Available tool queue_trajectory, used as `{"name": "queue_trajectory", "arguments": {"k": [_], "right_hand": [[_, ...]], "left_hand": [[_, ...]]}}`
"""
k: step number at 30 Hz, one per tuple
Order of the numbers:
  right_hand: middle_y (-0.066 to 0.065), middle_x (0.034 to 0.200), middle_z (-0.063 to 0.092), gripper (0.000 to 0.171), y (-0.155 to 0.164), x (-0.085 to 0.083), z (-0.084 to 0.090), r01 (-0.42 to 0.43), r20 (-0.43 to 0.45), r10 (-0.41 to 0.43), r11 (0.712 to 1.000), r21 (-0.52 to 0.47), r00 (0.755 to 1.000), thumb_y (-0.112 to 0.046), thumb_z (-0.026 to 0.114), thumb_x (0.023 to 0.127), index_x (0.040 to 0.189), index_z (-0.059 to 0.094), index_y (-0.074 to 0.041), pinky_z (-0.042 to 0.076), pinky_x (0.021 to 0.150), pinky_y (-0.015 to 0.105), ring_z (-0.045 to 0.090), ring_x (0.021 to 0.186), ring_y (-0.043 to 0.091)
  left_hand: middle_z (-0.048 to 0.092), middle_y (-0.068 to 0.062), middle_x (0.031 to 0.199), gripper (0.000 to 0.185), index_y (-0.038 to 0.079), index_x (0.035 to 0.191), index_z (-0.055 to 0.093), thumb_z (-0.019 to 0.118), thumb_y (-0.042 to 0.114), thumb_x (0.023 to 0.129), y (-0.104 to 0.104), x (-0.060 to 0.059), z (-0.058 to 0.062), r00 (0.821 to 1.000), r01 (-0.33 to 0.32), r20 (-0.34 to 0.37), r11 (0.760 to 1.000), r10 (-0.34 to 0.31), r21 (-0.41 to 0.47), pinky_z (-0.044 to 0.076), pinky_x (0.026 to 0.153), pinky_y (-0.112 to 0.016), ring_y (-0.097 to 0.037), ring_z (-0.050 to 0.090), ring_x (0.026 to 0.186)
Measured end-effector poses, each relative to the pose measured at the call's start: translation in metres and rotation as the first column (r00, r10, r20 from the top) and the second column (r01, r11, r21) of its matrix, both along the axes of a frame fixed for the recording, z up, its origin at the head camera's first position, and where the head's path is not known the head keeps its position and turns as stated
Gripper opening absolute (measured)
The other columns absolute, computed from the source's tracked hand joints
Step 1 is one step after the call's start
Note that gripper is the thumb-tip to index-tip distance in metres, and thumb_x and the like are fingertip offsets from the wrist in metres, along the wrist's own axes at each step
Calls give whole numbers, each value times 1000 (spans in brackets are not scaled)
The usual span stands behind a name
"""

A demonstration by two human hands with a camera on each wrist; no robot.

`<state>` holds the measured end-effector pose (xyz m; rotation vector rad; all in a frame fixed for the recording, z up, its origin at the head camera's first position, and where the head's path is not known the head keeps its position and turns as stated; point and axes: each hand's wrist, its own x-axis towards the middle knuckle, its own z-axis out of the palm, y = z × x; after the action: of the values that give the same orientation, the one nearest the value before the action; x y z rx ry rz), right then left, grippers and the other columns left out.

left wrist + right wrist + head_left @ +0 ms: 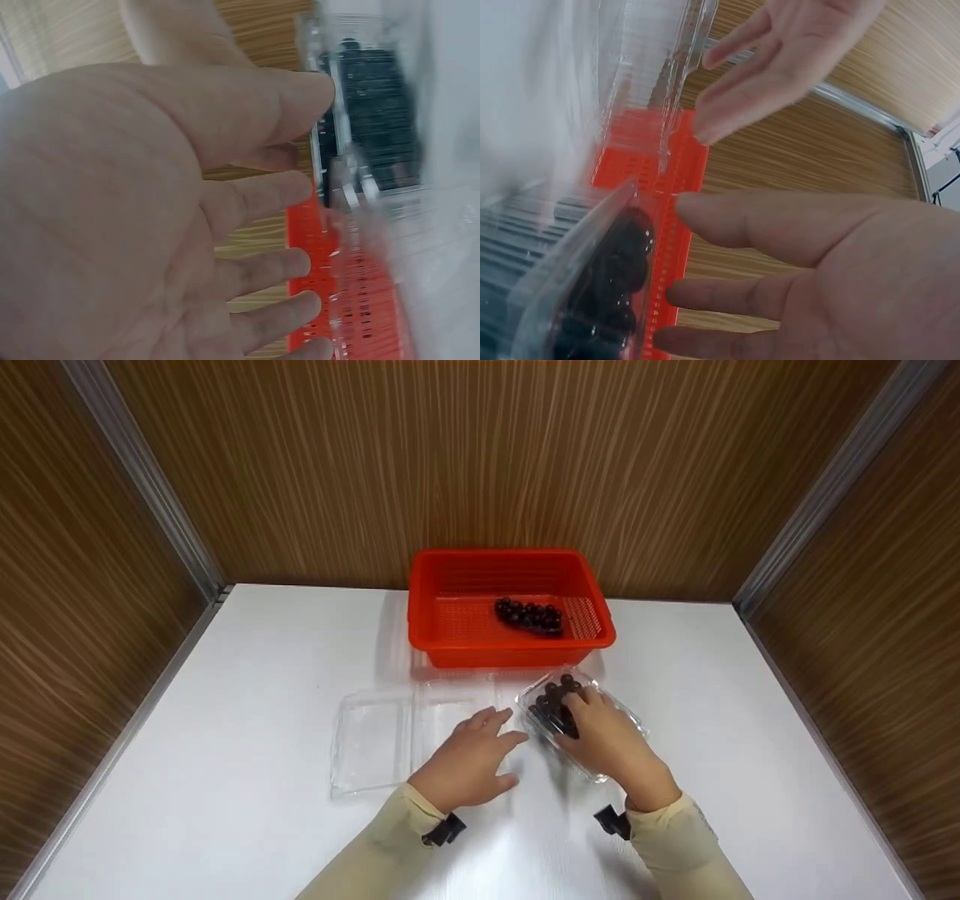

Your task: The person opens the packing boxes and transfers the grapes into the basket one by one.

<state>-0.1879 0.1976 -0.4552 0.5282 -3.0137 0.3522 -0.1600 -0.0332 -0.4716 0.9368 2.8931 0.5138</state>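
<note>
From the head camera I see my right hand [611,739] lying over a clear plastic box [581,721] that holds a bunch of dark grapes [553,706], on the white table [225,720] just in front of the red basket [510,607]. The fingers lie straight across the top of the fruit and the box, and the right wrist camera shows the same: the palm open, fingers extended, nothing pinched, with the box wall and the grapes [611,277] just beside them. My left hand [469,761] lies to the left of that box, fingers spread and relaxed, resting on or just over the near edge of a second clear box [409,731] that lies opened flat on the table; I cannot tell whether it actually touches the plastic. The left wrist camera shows the palm [150,217] open and holding nothing, with the grape box blurred beyond the fingertips. A second bunch of dark grapes [529,616] lies inside the basket, toward its right side, well apart from both hands. The basket stands at the back of the table against the wood-grain wall [480,457], and both sleeves are pale beige.
</note>
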Motion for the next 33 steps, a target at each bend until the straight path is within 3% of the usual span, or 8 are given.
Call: {"name": "queue_trajectory", "arguments": {"k": [4, 10, 17, 24, 28, 33], "right_hand": [[25, 125, 59, 54, 3, -1, 2, 14, 62, -16, 999, 30, 998, -24, 81, 87, 133, 63, -2, 52, 97, 59, 59, 115, 43], [24, 123, 60, 50, 2, -2, 6, 3, 71, -8, 998, 64, 997, -22, 77, 88, 134, 66, -6, 54, 92, 59, 59, 112, 42], [25, 128, 60, 58, -3, 4, 6, -11, 84, 3, 996, 93, 996, -31, 74, 91, 140, 63, -3, 53, 92, 59, 57, 112, 42], [26, 133, 59, 66, -6, 10, 6, -65, 122, 57, 996, 57, 991, -32, 81, 87, 142, 60, -2, 53, 98, 57, 57, 119, 41], [25, 140, 55, 78, -2, 12, 10, -127, 152, 120, 991, 36, 981, -29, 85, 81, 146, 54, 0, 46, 108, 57, 53, 128, 43], [27, 158, 38, 94, 6, 15, 19, -98, 208, 86, 994, 46, 974, -29, 88, 77, 153, 44, 2, 32, 117, 62, 36, 144, 50]], "left_hand": [[53, -13, 151, 45, 20, 134, 69, 75, 34, 92, 0, -1, -5, 999, -3, -33, 1000, 2, -15, 34, 117, -56, -39, 41, 146], [53, -17, 150, 39, 18, 129, 71, 77, 30, 92, -2, -1, -8, 1000, -25, -6, 1000, 25, 4, 47, 107, -54, -39, 49, 139], [59, -19, 138, 36, 13, 122, 73, 80, 24, 88, -7, -1, -10, 999, -33, -9, 999, 33, 1, 58, 87, -47, -35, 65, 111], [64, -15, 121, 42, 8, 122, 71, 84, 17, 83, -16, -2, -3, 994, -106, 22, 994, 107, -38, 58, 76, -45, -32, 64, 94], [65, -14, 111, 47, 6, 123, 70, 85, 18, 81, -21, -2, 3, 988, -145, 38, 988, 147, -52, 57, 72, -44, -31, 62, 89], [63, -12, 103, 48, 5, 122, 69, 84, 25, 81, -26, -1, 10, 983, -178, 42, 983, 180, -52, 55, 72, -44, -31, 60, 88]]}}
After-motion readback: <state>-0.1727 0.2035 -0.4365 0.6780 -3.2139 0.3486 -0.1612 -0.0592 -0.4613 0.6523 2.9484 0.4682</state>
